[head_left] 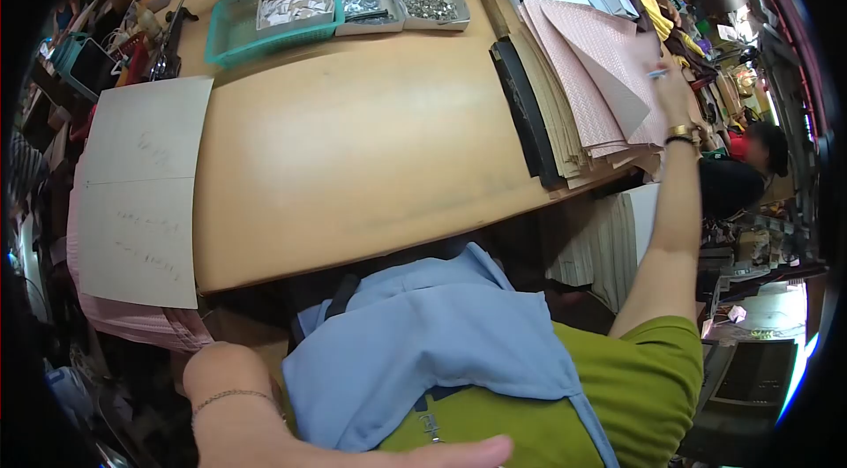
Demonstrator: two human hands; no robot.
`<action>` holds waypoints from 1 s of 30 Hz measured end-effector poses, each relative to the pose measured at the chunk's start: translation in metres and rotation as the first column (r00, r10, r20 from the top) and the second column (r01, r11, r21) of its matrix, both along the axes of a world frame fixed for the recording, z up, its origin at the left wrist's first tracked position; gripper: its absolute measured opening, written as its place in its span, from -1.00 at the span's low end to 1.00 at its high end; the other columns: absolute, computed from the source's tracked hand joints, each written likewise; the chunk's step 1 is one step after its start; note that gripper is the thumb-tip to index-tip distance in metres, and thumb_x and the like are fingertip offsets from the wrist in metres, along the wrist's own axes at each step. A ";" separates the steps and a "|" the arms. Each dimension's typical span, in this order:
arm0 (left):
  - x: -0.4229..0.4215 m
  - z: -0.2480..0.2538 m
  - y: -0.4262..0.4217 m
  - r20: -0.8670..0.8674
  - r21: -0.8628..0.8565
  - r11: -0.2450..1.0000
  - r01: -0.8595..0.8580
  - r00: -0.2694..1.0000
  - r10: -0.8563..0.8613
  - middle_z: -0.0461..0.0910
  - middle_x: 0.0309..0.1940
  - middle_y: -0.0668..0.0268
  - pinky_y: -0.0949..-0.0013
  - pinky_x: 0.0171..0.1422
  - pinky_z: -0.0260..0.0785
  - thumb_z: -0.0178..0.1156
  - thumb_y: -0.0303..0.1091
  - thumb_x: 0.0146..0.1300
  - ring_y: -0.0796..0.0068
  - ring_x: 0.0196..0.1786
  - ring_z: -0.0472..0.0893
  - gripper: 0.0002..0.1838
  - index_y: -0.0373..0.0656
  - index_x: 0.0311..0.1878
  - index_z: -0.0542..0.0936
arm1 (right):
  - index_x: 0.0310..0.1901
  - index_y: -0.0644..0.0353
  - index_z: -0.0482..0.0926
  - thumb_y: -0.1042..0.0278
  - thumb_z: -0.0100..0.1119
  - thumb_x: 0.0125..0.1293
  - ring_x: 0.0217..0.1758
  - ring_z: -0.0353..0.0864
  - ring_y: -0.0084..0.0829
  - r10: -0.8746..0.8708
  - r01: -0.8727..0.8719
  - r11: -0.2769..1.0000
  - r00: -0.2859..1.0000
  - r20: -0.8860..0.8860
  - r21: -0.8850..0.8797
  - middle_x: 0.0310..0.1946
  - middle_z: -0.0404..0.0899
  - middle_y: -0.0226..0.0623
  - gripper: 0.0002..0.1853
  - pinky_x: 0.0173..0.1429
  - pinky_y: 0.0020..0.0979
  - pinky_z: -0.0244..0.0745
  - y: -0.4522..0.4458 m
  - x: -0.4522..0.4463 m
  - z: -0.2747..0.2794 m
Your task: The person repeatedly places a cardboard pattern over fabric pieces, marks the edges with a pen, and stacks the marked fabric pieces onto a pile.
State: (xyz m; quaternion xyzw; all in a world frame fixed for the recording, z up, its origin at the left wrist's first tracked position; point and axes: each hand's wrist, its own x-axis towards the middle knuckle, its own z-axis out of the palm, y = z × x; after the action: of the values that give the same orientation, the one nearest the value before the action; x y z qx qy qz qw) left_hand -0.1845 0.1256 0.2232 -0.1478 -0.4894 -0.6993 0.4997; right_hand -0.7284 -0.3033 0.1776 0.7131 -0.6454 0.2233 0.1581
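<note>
My right hand [663,84], blurred, reaches to the far right edge of a stack of pink patterned sheets [578,71]. A slim white-and-blue pen-like thing [657,74] shows in its fingers. The top pink sheet is lifted and curled beside this hand; whether the fingers touch it, I cannot tell. Close to the camera at the bottom, my left hand [397,455] is largely cut off, its thumb stretched out before my chest, and nothing shows in it. Its other fingers are out of view.
A marked pale board [141,194] lies at the table's left. At the back stand a teal basket [225,40] and boxes of small metal parts [432,5]. Brown sheets [551,106] and a black strip [525,115] flank the pink stack. A person [750,168] is at the right.
</note>
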 end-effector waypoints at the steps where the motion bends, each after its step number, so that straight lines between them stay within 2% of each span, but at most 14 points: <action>1: -0.003 -0.003 -0.003 -0.015 0.006 1.000 0.008 1.000 -0.008 0.41 0.21 -0.05 -0.43 0.48 -0.37 -0.05 0.27 0.40 -0.10 0.39 0.36 -0.35 -0.17 0.16 0.47 | 0.03 0.13 0.56 -0.28 0.23 0.26 0.07 0.62 0.10 -0.054 0.053 0.986 0.999 0.002 0.157 -0.08 0.66 0.08 -0.40 0.13 -0.07 0.48 0.010 0.014 -0.028; 3: -0.006 -0.006 -0.007 -0.035 0.011 1.000 0.004 0.999 -0.004 0.41 0.23 -0.02 -0.43 0.48 -0.34 -0.02 0.26 0.39 -0.08 0.40 0.36 -0.36 -0.15 0.17 0.47 | 0.13 0.11 0.50 -0.34 0.21 0.24 0.19 0.57 0.09 -0.138 0.105 0.898 0.989 0.047 0.428 0.04 0.61 0.14 -0.32 0.24 -0.08 0.42 0.026 0.032 -0.077; 9: -0.014 -0.006 -0.005 -0.072 0.000 0.997 -0.083 0.994 0.082 0.40 0.29 0.06 -0.44 0.47 -0.25 0.05 0.26 0.36 -0.04 0.42 0.35 -0.36 -0.11 0.21 0.47 | 0.27 -0.06 0.41 -0.56 0.03 0.20 0.33 0.47 0.01 -0.214 0.141 0.914 0.964 0.156 0.379 0.23 0.54 -0.09 -0.18 0.41 -0.03 0.19 0.022 0.042 -0.098; 13: -0.008 -0.007 -0.005 -0.108 -0.038 0.984 -0.177 0.979 0.172 0.40 0.33 0.12 -0.45 0.47 -0.19 0.10 0.25 0.34 -0.02 0.43 0.34 -0.36 -0.08 0.24 0.46 | 0.29 -0.04 0.40 -0.56 0.04 0.19 0.35 0.46 0.00 -0.259 0.223 0.921 0.963 0.074 0.320 0.27 0.51 -0.10 -0.16 0.40 -0.01 0.20 0.001 0.037 -0.104; 17: 0.028 -0.034 -0.003 -0.157 -0.053 0.862 -0.504 0.857 0.491 0.40 0.37 0.17 -0.46 0.47 -0.14 0.15 0.24 0.32 0.01 0.44 0.33 -0.35 -0.05 0.27 0.46 | 0.30 0.02 0.39 -0.47 0.16 0.18 0.35 0.45 0.01 -0.209 0.147 0.946 0.959 0.194 0.289 0.25 0.51 -0.01 -0.16 0.41 0.01 0.18 -0.013 0.023 -0.114; 18: 0.055 -0.055 0.001 -0.021 -0.036 0.723 -0.690 0.724 0.690 0.40 0.38 0.19 -0.46 0.47 -0.12 0.16 0.24 0.32 0.02 0.45 0.33 -0.34 -0.05 0.28 0.46 | 0.30 0.01 0.39 -0.46 0.18 0.18 0.36 0.45 0.01 -0.227 0.169 0.943 0.957 0.182 0.288 0.26 0.51 0.00 -0.17 0.42 0.02 0.17 -0.011 0.028 -0.115; 19: 0.089 -0.083 0.003 0.232 -0.102 0.544 -0.833 0.512 0.827 0.36 0.40 0.06 -0.39 0.48 -0.06 0.30 0.27 0.19 0.06 0.43 0.35 -0.05 -0.10 0.50 0.24 | 0.31 -0.01 0.40 -0.44 0.20 0.18 0.36 0.44 0.01 -0.251 0.198 0.939 0.954 0.166 0.283 0.26 0.50 0.00 -0.18 0.42 0.03 0.16 -0.007 0.032 -0.109; 20: 0.104 -0.085 -0.015 0.690 -0.198 0.317 -0.927 0.098 0.717 0.34 0.42 0.08 -0.37 0.50 -0.05 0.40 0.10 0.14 -0.05 0.45 0.32 -0.01 -0.10 0.53 0.17 | 0.30 -0.02 0.40 -0.44 0.20 0.18 0.36 0.44 0.02 -0.295 0.245 0.928 0.944 0.151 0.281 0.27 0.50 0.01 -0.19 0.43 0.03 0.15 -0.001 0.038 -0.104; 21: 0.124 -0.106 -0.027 0.686 -0.682 0.195 -0.705 -0.523 0.506 0.23 0.47 -0.04 -0.46 0.47 -0.08 0.45 -0.07 0.06 -0.14 0.50 0.23 0.05 -0.07 0.56 0.10 | 0.30 -0.03 0.40 -0.44 0.20 0.18 0.36 0.44 0.03 -0.333 0.290 0.917 0.934 0.128 0.274 0.27 0.50 0.01 -0.20 0.43 0.04 0.14 0.009 0.055 -0.093; 22: 0.133 -0.130 -0.035 0.490 -0.869 0.205 -0.450 -0.840 0.233 0.20 0.48 -0.04 -0.51 0.45 -0.09 0.39 -0.16 0.10 -0.13 0.52 0.18 -0.01 -0.06 0.56 0.10 | 0.29 -0.04 0.40 -0.44 0.20 0.18 0.36 0.43 0.04 -0.364 0.327 0.907 0.926 0.102 0.265 0.27 0.50 0.02 -0.20 0.43 0.04 0.14 0.013 0.067 -0.088; 23: 0.142 -0.152 -0.038 0.159 -0.935 0.312 -0.168 -0.986 -0.054 0.17 0.49 -0.05 -0.55 0.43 -0.09 0.34 -0.24 0.14 -0.13 0.54 0.14 -0.06 -0.04 0.56 0.09 | 0.29 -0.05 0.41 -0.42 0.22 0.18 0.36 0.43 0.06 -0.334 0.295 0.922 0.933 0.131 0.250 0.28 0.49 0.02 -0.21 0.44 0.05 0.12 0.008 0.063 -0.092; 26: 0.184 -0.191 -0.040 -0.048 -0.934 0.356 -0.032 -0.975 -0.215 0.10 0.53 -0.02 -0.63 0.37 -0.09 0.20 -0.31 0.25 -0.14 0.57 0.06 -0.22 -0.03 0.54 0.15 | 0.27 -0.05 0.42 -0.34 0.26 0.21 0.37 0.42 0.07 -0.285 0.244 0.946 0.938 0.196 0.212 0.30 0.48 0.02 -0.27 0.46 0.06 0.10 -0.011 0.052 -0.106; 28: 0.188 -0.189 -0.036 0.044 -0.915 0.379 -0.140 -0.967 -0.251 0.12 0.52 -0.02 -0.58 0.39 -0.05 0.08 -0.36 0.30 -0.11 0.56 0.10 -0.30 -0.05 0.52 0.17 | 0.24 0.02 0.43 -0.25 0.23 0.30 0.38 0.41 0.05 -0.310 0.275 0.944 0.928 0.205 0.184 0.30 0.47 0.01 -0.36 0.48 0.04 0.09 -0.003 0.062 -0.098; 30: 0.185 -0.178 -0.035 0.125 -0.920 0.339 -0.199 -0.965 -0.229 0.15 0.51 -0.03 -0.51 0.40 0.00 0.00 -0.41 0.33 -0.08 0.54 0.15 -0.35 -0.08 0.51 0.19 | 0.20 0.15 0.44 -0.17 0.08 0.44 0.41 0.38 -0.03 0.153 -0.114 0.987 0.887 0.436 -0.114 0.27 0.50 0.05 -0.44 0.49 -0.03 0.13 -0.030 0.057 -0.116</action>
State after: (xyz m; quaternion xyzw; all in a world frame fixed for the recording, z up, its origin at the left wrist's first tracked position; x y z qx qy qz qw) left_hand 0.0002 0.0911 0.0455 -0.9133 0.3936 -0.1043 -0.0039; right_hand -0.6711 -0.3338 0.0620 0.6790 -0.6037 0.4171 0.0214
